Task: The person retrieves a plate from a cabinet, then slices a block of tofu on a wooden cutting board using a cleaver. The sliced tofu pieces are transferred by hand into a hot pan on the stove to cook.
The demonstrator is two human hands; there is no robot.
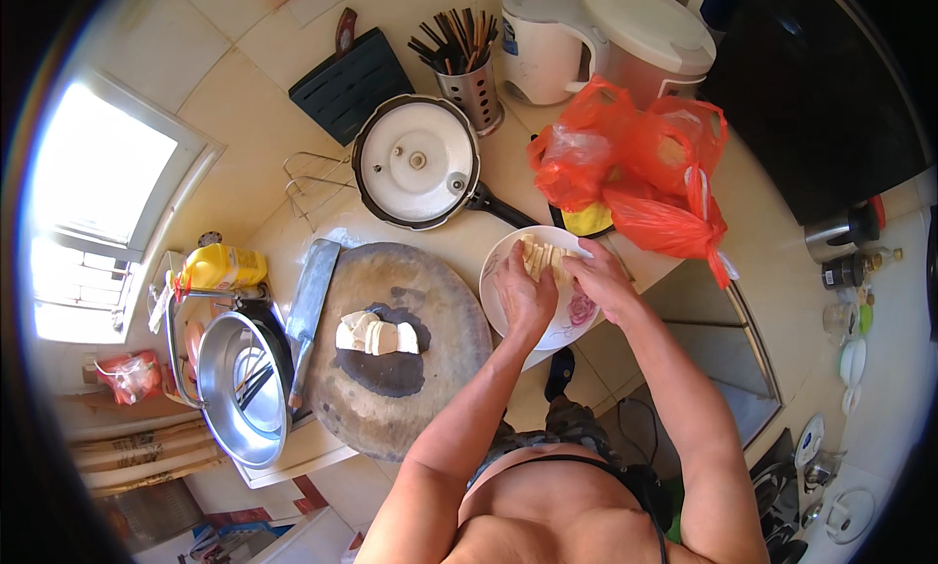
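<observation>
So, left of centre, a cleaver lies by the board, where pale slices sit. Mid-frame, over the bowl, the left hand and right hand — both grips curled closed — hold strips; red bags lie upper right of centre.

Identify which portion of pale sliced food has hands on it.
The pale slices over the round white rose-patterned dish: left hand and right hand touch them. The other portion lies untouched on the round brown wooden board.

The chopping board lies between the cleaver to its left and plate to its right
</observation>
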